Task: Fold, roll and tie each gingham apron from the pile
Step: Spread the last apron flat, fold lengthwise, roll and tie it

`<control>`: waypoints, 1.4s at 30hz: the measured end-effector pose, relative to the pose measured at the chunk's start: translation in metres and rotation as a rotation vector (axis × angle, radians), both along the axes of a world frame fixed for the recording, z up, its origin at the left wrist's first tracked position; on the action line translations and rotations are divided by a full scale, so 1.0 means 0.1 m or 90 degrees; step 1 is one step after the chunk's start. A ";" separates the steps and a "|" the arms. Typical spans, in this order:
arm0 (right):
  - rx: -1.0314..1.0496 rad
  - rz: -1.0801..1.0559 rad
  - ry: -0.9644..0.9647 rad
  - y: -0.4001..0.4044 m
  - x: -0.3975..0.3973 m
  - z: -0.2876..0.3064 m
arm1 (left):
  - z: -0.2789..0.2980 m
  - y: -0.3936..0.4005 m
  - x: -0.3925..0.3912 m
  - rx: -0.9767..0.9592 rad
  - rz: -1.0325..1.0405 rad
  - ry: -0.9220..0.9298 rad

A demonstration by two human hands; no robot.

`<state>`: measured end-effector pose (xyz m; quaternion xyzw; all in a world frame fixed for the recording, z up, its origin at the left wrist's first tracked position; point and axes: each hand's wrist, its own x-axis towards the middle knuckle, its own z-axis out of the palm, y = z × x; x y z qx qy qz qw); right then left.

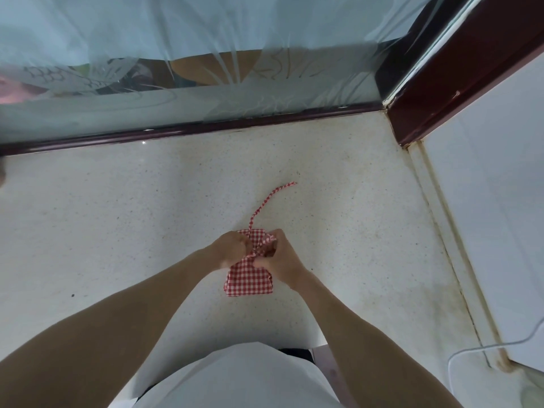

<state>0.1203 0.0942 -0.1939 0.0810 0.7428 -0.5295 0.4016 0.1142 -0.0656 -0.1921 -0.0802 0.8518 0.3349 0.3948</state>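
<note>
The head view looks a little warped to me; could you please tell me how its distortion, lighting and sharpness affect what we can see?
Head view: wide-angle bending curves the dark red sill and stretches the forearms; soft, even light, faint shadows on the speckled counter; frosted glass blurs what lies behind; the gingham apron is sharp, the knot partly hidden by the left hand and right hand.

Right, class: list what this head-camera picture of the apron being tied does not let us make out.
- The knot itself: covered by the left hand and right hand on the rolled apron.
- The second tie strap: only one strap shows.
- The pile of aprons: outside the picture.
- Behind the frosted glass: blurred shapes only.
</note>
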 end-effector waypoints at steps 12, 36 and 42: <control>0.323 0.132 0.606 -0.06 0.18 -0.20 | 0.01 -0.01 -0.04 -0.027 -0.020 -0.018; 0.050 -0.079 -0.057 0.35 -0.04 -0.05 | -0.13 -0.25 0.34 -0.047 0.045 0.077; 0.023 -0.221 -0.172 0.44 0.04 -0.16 | -0.21 -0.25 0.44 -0.113 0.146 0.074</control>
